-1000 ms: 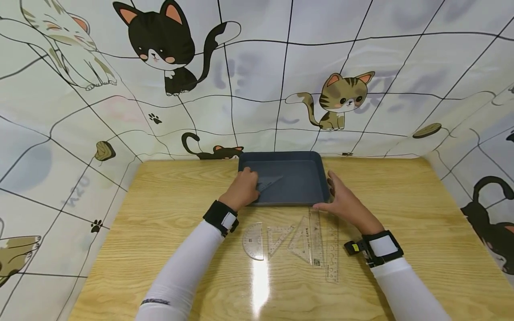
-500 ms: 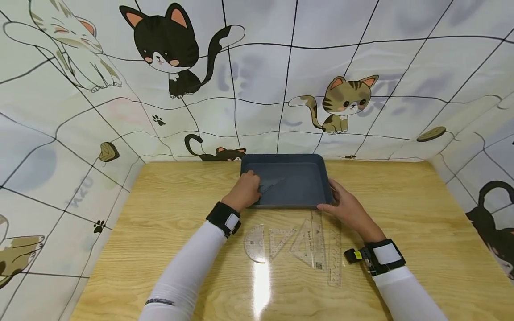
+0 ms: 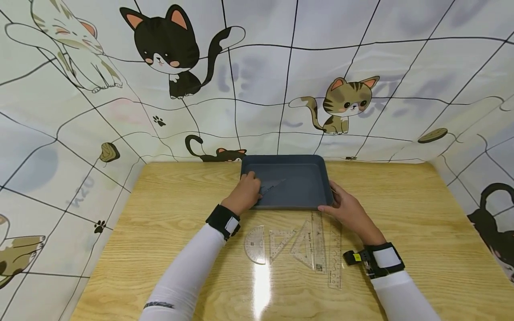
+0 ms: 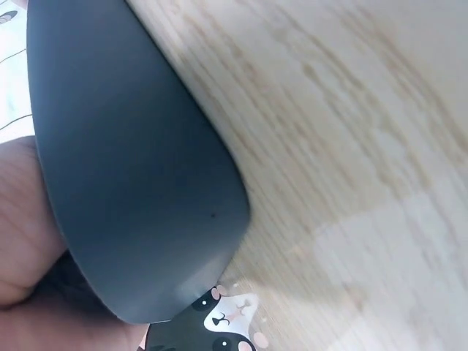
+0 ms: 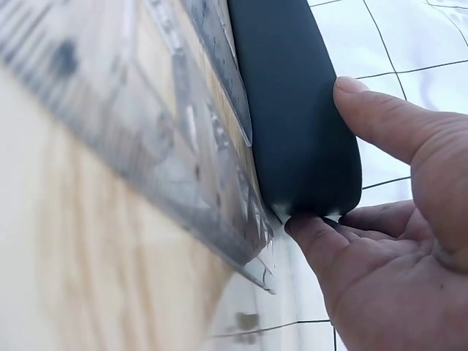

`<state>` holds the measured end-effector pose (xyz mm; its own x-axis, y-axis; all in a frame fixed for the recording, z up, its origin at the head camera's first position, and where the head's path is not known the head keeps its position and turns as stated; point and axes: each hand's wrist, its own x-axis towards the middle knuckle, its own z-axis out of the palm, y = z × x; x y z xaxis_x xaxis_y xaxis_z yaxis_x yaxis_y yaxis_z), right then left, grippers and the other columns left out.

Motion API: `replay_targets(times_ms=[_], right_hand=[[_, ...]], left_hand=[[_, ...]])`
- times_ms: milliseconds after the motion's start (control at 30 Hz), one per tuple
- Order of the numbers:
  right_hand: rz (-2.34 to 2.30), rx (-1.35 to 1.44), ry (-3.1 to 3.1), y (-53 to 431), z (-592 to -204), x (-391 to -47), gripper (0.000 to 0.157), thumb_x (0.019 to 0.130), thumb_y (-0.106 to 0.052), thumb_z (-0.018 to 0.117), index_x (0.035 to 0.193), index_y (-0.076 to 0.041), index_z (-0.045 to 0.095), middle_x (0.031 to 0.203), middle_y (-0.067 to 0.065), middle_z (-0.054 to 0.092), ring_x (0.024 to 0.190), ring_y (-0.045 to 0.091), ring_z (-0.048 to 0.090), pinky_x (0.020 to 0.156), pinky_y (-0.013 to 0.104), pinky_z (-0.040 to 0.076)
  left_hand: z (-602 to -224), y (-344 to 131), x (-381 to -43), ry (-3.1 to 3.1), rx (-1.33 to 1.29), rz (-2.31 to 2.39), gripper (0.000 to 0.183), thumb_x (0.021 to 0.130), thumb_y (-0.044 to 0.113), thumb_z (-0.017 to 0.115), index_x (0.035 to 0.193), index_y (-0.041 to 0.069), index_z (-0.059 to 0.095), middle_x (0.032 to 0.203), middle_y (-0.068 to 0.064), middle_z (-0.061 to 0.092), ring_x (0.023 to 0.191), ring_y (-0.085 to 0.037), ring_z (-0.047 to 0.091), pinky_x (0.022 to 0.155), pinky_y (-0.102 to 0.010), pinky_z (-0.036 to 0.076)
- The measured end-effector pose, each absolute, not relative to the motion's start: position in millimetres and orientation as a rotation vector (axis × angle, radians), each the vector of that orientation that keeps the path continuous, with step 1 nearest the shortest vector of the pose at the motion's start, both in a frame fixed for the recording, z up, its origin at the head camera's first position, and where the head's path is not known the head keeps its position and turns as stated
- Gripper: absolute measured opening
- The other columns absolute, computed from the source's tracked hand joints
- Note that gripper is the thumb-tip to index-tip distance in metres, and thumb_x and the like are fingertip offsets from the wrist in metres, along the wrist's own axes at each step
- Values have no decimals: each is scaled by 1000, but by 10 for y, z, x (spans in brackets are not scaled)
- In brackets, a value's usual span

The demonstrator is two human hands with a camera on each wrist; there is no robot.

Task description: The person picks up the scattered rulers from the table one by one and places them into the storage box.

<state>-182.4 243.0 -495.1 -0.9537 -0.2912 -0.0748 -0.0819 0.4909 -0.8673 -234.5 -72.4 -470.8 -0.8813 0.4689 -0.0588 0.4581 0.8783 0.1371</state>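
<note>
A dark grey tray (image 3: 305,185) rests on the table against the far backdrop. My left hand (image 3: 243,192) reaches over its left side with curled fingers. Out from those fingers, inside the tray, lies a clear pointed piece with dark markings, like a set square (image 3: 275,184); the fingertips on it are hidden. In the left wrist view the tray's wall (image 4: 139,161) covers most of that hand. My right hand (image 3: 348,209) grips the tray's front right corner. In the right wrist view its thumb (image 5: 387,121) lies on the rim and its fingers touch the corner.
In front of the tray, side by side, lie a clear protractor (image 3: 254,244), a small set square (image 3: 272,247), a larger set square (image 3: 301,254), a ruler (image 3: 319,245) and a ruler with cut-out shapes (image 3: 334,267). A cat-print backdrop (image 3: 261,89) closes off the back and sides.
My right hand has closed in on the tray's right corner. The left hand stays in the tray, and the clear piece there looks flatter. The view has shifted slightly.
</note>
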Motion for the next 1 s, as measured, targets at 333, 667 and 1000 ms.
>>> replay_targets(times_ms=[333,667,1000], right_hand=[[-1515,-306,2473,2439,-4934,-1796,101,86,-29,73,155,-2,4,159,29,13,141,44,24,106,56,38],[-1525,-298,2476,2461,-4924,-1779,106,86,-36,72,155,-1,0,160,28,6,144,44,14,112,58,27],[-1629,-320,2631,2462,-4794,-1706,92,89,-33,69,157,-24,7,164,9,8,146,36,10,113,62,19]], left_hand=[[-4711,-720,-2362,2923,715,237,28,85,23,75,100,0,69,107,-17,56,94,-32,51,86,-40,50],[-4717,-751,-2355,2934,702,340,41,89,21,71,120,-3,62,121,-19,54,107,-33,52,92,-40,50],[-4572,-941,-2188,3007,788,544,53,93,31,64,135,-1,53,149,-19,39,137,-37,32,109,-46,37]])
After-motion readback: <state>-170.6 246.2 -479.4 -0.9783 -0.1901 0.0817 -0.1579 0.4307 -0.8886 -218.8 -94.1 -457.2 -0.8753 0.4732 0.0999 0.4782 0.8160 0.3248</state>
